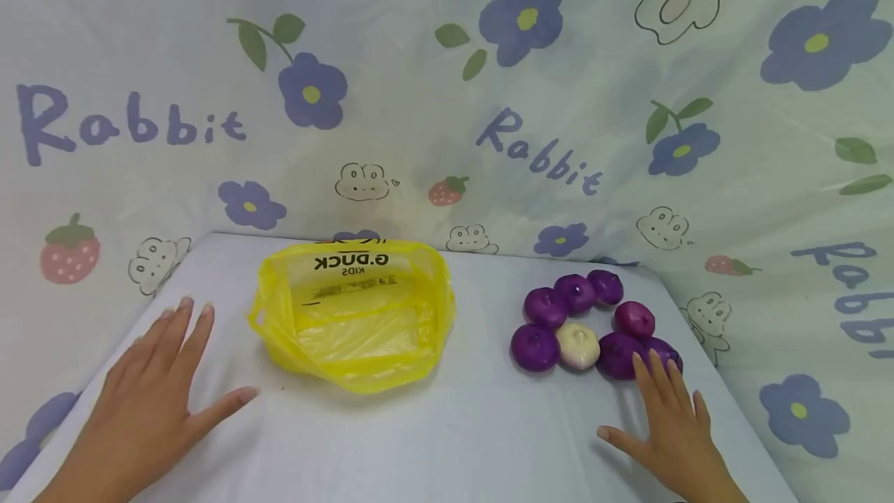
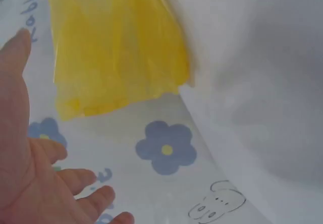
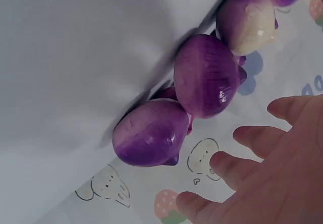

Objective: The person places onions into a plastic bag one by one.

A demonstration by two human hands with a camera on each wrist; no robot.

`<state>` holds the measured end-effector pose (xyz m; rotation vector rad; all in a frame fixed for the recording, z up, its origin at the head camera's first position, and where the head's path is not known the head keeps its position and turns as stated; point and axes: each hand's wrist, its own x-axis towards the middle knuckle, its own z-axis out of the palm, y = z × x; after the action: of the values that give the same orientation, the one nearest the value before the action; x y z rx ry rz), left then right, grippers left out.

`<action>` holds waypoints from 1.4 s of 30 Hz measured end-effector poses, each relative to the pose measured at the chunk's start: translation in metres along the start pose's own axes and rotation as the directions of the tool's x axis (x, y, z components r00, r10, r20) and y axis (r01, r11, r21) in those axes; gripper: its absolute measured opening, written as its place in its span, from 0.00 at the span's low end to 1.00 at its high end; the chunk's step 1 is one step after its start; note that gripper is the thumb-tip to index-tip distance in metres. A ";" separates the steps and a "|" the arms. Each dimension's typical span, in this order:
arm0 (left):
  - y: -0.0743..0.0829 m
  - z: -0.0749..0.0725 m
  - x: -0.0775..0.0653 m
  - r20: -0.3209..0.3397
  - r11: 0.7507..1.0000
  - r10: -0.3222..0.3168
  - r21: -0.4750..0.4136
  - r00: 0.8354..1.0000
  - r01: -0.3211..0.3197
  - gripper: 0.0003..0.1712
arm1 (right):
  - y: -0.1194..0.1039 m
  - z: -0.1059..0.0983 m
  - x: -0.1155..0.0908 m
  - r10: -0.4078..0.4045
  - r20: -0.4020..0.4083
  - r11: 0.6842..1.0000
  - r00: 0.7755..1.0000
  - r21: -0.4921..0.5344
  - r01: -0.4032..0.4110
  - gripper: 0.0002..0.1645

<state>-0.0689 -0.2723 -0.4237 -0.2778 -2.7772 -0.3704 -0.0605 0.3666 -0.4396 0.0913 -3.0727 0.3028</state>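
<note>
A yellow plastic bag (image 1: 349,375) printed "G.DUCK KIDS" stands on the table with its mouth spread wide. To its left my left hand (image 1: 143,402) is held with straight fingers and the thumb out, holding nothing. On the right side, several purple onions (image 1: 535,348) sit in a loose ring, together with a pale onion (image 1: 578,345) in the front row. The right wrist view shows that pale onion (image 3: 247,19) as purple lower down. My right hand (image 1: 670,425) spreads its fingers before the front right onions; its fingertips overlap them in the head view, and it grips nothing.
A white cloth covers the table (image 1: 475,441). Behind and beside it hangs a pale curtain (image 1: 405,99) printed with blue flowers, strawberries, rabbits and the word "Rabbit". The curtain meets the table's back and side edges.
</note>
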 end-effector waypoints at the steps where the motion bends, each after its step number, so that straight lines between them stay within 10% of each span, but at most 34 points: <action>1: 0.001 0.000 0.002 -0.017 1.000 0.014 -0.017 1.000 -0.014 0.69 | 0.000 0.000 0.000 -0.003 -0.008 1.000 1.000 -0.002 0.003 0.79; 11: 0.022 -0.003 0.023 -0.025 0.978 -0.105 -0.183 0.994 0.099 0.55 | 0.009 -0.002 0.014 -0.024 -0.042 0.999 0.999 -0.035 0.023 0.73; 42: 0.044 0.000 0.062 0.031 0.958 -0.230 -0.167 0.973 0.232 0.53 | 0.045 -0.009 0.044 0.091 -0.026 0.994 0.995 -0.066 -0.093 0.59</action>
<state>-0.1163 -0.2215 -0.3929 0.0074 -2.7985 -0.6670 -0.1066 0.4098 -0.4368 -0.0562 -3.0657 0.2034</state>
